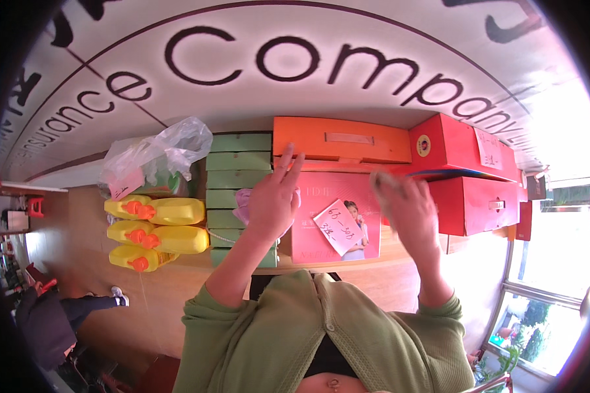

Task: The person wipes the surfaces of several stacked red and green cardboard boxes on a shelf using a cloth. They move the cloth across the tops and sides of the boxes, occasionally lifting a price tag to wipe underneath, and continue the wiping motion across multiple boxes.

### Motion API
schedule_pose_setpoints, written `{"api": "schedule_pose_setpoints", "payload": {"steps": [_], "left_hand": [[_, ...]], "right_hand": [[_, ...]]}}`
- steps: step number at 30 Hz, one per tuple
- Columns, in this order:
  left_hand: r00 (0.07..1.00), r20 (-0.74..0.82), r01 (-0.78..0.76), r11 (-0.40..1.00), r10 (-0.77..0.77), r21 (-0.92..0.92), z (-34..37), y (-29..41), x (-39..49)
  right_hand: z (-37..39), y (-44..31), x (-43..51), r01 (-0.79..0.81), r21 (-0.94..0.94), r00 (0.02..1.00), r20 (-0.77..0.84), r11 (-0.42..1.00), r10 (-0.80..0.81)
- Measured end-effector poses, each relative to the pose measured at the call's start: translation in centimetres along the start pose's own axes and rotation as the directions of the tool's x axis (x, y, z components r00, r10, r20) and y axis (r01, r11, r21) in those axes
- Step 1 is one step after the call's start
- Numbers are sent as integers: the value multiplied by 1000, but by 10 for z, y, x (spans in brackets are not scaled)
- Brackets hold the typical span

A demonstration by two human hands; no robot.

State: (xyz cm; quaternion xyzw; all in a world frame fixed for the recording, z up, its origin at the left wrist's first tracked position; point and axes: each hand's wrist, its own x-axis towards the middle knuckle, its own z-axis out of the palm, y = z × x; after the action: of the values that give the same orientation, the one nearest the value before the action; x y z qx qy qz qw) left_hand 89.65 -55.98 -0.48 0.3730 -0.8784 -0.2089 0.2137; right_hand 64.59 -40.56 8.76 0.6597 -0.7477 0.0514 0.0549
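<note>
My left hand [274,199] is raised with two fingers extended, over the edge between a stack of green boxes [238,179] and a pink box [305,240]. A bunched purple cloth [242,206] shows behind and beside it; whether the hand grips it is hidden. At the right of the pink box, my right hand [415,209] is blurred and has a greyish cloth-like thing [384,191] at its fingers. On the pink box lies a paper slip [340,227] with handwriting. Behind it is an orange box [314,140] with a paper strip.
Yellow bottles with orange caps [179,239] and a clear plastic bag [177,147] are at the left. Red boxes [464,206] are stacked at the right. A lettered wall [255,103] rises behind. Another person [46,322] is at the far lower left. Windows are at the right.
</note>
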Motion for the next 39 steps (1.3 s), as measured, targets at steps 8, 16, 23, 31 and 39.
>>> {"api": "schedule_pose_setpoints", "payload": {"steps": [8, 16, 23, 31, 39], "left_hand": [[998, -58, -26, 1000, 26, -6, 8, -1, 7], [998, -58, -39, 998, 36, -47, 9, 3, 7], [1000, -17, -11, 999, 12, 33, 8, 3, 6], [999, -40, -19, 999, 21, 45, 8, 4, 7], [999, -25, -29, 999, 28, -18, 5, 2, 5]], "right_hand": [[66, 34, 90, -272, -383, 947, 57, 883, 316], [28, 5, -1, 315, 249, 935, 84, 916, -344], [17, 23, 25, -43, 219, 986, -149, 975, 77], [89, -22, 62, 219, 515, 961, -259, 829, -93], [19, 11, 11, 242, 278, 970, -50, 930, -238]]}}
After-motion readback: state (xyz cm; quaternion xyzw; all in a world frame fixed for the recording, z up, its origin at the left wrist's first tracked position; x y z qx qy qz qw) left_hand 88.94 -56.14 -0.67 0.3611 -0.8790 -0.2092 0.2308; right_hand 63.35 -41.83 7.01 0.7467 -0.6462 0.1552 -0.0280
